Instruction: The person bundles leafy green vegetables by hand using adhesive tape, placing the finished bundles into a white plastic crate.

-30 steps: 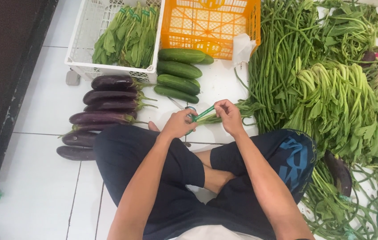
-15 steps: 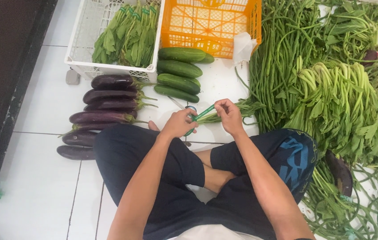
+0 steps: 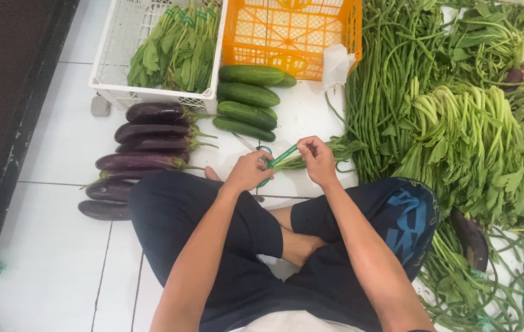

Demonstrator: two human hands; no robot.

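Overhead view of a person seated cross-legged on a white tiled floor (image 3: 59,141). The left hand (image 3: 248,172) is closed around a roll of green tape (image 3: 264,161), of which only part of the ring shows past the fingers. A strip of green tape (image 3: 283,155) runs taut from the roll to the right hand (image 3: 318,161), whose thumb and fingers pinch its far end. The strip lies against the stem end of a small bundle of long beans (image 3: 329,150), which rests on the floor just beyond the hands and points toward the large heap of long beans (image 3: 385,80) on the right.

Further right lies a pile of leafy greens (image 3: 477,135), their pale stems uppermost. Ahead of the hands, four cucumbers (image 3: 248,98) lie side by side, with an orange crate (image 3: 291,31) behind them. To the left, a row of purple eggplants (image 3: 145,147) lies beside the knee. A white crate (image 3: 120,55) holds banded bunches of spinach-like leaves (image 3: 179,49). One more eggplant (image 3: 470,237) lies near the right knee.
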